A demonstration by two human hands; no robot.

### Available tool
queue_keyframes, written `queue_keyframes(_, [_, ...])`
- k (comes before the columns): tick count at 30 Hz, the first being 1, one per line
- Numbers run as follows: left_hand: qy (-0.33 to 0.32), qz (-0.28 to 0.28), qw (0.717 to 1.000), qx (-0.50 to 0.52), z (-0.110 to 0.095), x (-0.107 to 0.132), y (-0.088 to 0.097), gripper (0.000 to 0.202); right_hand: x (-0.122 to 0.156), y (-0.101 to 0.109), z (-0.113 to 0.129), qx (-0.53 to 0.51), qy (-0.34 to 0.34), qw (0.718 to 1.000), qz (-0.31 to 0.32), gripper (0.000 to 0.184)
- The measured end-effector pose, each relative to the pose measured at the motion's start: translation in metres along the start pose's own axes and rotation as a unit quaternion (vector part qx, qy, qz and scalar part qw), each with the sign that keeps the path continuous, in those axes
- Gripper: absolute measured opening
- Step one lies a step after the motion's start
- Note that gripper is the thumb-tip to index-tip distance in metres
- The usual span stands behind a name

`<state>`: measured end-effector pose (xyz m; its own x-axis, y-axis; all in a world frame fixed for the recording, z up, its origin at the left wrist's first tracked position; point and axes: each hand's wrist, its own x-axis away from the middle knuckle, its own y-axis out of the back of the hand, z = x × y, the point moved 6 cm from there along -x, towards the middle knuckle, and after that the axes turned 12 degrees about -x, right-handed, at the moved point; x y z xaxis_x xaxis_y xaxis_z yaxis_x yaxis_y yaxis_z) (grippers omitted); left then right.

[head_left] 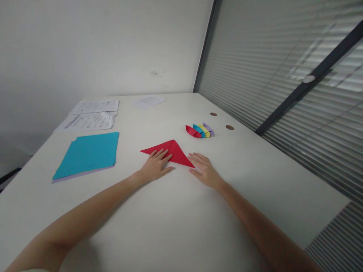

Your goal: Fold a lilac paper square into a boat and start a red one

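Note:
A red sheet of paper folded into a triangle lies flat on the white table. My left hand rests flat on its near edge, fingers stretched out over the paper. Just to the right, my right hand lies flat on the table with its fingers spread, touching the triangle's right corner. Neither hand grips anything.
A stack of blue paper with a lilac sheet beneath lies at the left. A row of small folded pieces, red, blue, yellow and purple, sits beyond the triangle. Printed sheets lie at the back left. Window blinds run along the right.

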<state>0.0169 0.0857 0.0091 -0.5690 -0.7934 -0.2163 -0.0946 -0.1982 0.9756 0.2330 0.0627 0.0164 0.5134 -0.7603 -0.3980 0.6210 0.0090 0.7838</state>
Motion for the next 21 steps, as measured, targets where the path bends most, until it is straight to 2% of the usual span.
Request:
queue_keyframes(5, [-0.019,0.005,0.999,0.046,0.000,-0.002,-0.003,0.065,0.000,-0.004,0.006,0.014,0.040,0.999,0.016,0.055])
queue_keyframes(10, [-0.028,-0.009,0.997,0.068,0.002,-0.003,-0.005,0.060,-0.001,-0.001,0.003,-0.027,0.063,0.997,-0.028,0.055])
queue_keyframes(13, [-0.052,-0.011,0.996,0.075,0.000,-0.003,-0.002,0.058,-0.002,-0.001,0.000,-0.038,0.066,0.997,-0.032,0.056])
queue_keyframes(17, [-0.091,-0.014,0.992,0.083,-0.003,-0.003,0.002,0.058,-0.009,-0.002,0.004,-0.012,0.085,0.996,0.000,0.047])
queue_keyframes(21, [-0.095,-0.002,0.992,0.081,-0.004,-0.004,0.000,0.061,-0.024,-0.006,0.005,-0.005,0.097,0.993,0.061,0.049])
